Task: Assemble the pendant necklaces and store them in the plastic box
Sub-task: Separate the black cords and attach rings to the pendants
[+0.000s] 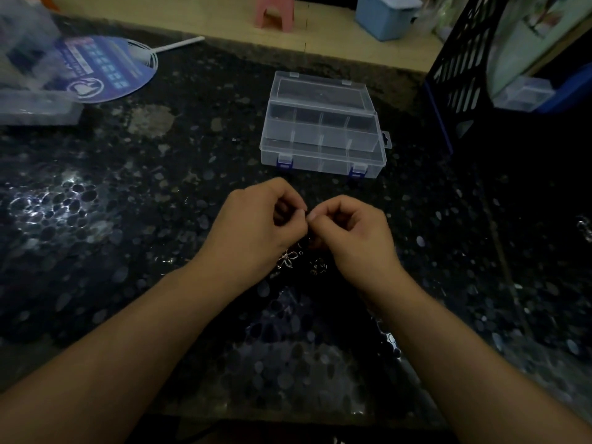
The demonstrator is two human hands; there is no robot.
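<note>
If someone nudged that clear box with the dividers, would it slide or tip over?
The box would probably slide: it looks low and flat, sitting on a glossy table. It seems light, being thin clear plastic with apparently empty compartments. Its open lid might flap.

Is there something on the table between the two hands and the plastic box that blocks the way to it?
Nothing visible does. The left hand and right hand meet at the fingertips just in front of the plastic box, with only bare dark table between. The box's lid appears raised, so its compartments look reachable.
</note>
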